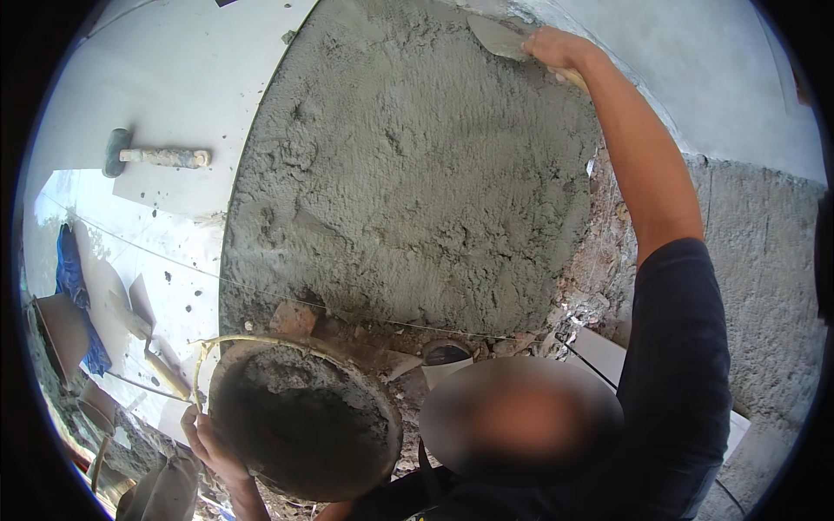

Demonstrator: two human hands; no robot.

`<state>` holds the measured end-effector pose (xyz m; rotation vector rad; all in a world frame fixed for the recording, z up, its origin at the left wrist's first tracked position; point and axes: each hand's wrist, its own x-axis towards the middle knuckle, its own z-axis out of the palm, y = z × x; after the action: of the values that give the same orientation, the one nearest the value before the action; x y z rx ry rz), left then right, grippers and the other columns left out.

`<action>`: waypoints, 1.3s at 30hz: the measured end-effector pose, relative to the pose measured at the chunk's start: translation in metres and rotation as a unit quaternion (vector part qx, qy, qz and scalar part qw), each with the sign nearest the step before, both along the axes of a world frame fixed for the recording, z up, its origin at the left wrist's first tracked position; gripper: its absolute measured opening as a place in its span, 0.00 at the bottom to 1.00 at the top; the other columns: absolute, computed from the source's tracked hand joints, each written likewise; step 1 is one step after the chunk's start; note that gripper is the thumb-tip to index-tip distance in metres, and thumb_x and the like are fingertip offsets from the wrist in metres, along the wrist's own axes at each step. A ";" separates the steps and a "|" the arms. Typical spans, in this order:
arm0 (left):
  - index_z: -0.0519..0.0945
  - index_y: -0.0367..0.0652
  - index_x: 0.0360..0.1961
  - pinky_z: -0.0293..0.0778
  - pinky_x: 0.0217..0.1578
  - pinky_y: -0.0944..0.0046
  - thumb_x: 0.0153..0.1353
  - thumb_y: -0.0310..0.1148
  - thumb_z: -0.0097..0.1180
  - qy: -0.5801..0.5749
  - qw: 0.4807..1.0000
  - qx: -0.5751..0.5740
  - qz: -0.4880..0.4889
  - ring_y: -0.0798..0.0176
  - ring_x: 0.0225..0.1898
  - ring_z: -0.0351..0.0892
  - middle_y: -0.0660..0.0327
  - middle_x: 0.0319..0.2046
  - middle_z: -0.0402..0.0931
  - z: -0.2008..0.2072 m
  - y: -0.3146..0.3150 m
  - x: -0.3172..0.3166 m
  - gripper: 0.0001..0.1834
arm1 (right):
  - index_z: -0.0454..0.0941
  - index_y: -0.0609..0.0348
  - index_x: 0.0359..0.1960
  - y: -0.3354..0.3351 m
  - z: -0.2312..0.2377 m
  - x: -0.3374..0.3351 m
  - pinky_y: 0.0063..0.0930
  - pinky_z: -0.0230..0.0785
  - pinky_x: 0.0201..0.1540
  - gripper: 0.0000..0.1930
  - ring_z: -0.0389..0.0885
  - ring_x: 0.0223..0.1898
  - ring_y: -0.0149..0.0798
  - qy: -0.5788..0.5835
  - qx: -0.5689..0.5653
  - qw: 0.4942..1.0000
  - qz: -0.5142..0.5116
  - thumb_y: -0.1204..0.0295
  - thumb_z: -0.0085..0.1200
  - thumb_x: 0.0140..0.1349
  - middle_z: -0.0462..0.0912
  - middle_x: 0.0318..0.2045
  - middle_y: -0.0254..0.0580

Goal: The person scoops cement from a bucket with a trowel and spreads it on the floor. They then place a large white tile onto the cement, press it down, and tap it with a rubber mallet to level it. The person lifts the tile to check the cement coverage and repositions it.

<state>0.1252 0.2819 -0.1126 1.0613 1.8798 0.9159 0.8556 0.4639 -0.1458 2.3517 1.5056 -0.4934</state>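
Mortar (408,182) fills the middle of our view, a broad grey bed spread rough and ridged between pale tiles (174,78) on the left and a bare cement surface (764,286) on the right. Along its lower edge we see broken brick and rubble (347,334), with a thin string line (261,291) drawn tight across it. Below that sits a round pan (304,417), also loaded with grey mortar, its rim worn and yellowish. Our left hand (204,438) grips the pan's rim at its left side, fingers curled around the edge. Our right arm, in a dark sleeve (678,365), stretches up to the far top edge of the bed, where our right hand (556,48) is closed around the handle of a trowel (499,39); the blade lies flat on the mortar, just left of the hand. On the tiles at upper left, well apart from both hands, lies a rubber mallet (156,156) on its side. Blue cloth (74,286) and scraps of board sit at the far left edge.
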 end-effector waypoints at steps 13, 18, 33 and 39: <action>0.72 0.40 0.43 0.51 0.25 0.75 0.67 0.35 0.44 -0.048 0.999 -0.020 -0.005 0.78 0.24 0.57 0.71 0.23 0.63 0.007 -0.002 0.005 0.11 | 0.77 0.68 0.44 -0.063 0.034 -0.023 0.48 0.68 0.52 0.25 0.78 0.49 0.58 -0.124 0.007 0.989 -0.076 0.55 0.39 0.66 0.79 0.45 0.62; 0.72 0.40 0.42 0.52 0.25 0.75 0.67 0.35 0.44 0.007 0.999 -0.037 -0.013 0.78 0.25 0.57 0.72 0.23 0.62 0.008 0.001 0.007 0.10 | 0.70 0.64 0.50 0.000 -0.015 -0.072 0.49 0.70 0.50 0.22 0.79 0.48 0.58 -0.102 0.149 0.983 0.020 0.58 0.46 0.65 0.81 0.42 0.57; 0.71 0.38 0.49 0.59 0.27 0.74 0.69 0.37 0.42 0.006 0.999 -0.040 -0.009 0.75 0.27 0.62 0.68 0.26 0.65 0.008 0.009 0.015 0.15 | 0.74 0.58 0.45 -0.216 -0.032 0.072 0.39 0.76 0.45 0.12 0.83 0.44 0.49 -0.312 -0.029 0.936 -0.162 0.69 0.42 0.66 0.82 0.42 0.53; 0.71 0.39 0.49 0.57 0.25 0.74 0.69 0.37 0.43 -0.020 0.999 -0.042 -0.018 0.76 0.26 0.59 0.70 0.24 0.64 0.006 0.011 0.009 0.14 | 0.77 0.60 0.50 -0.234 -0.027 0.051 0.43 0.74 0.50 0.17 0.81 0.49 0.52 -0.200 -0.023 0.922 -0.332 0.69 0.41 0.64 0.81 0.48 0.51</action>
<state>0.1342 0.2929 -0.1070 1.0157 1.8445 0.8234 0.9062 0.2303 -0.1729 2.6742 0.4931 -0.1602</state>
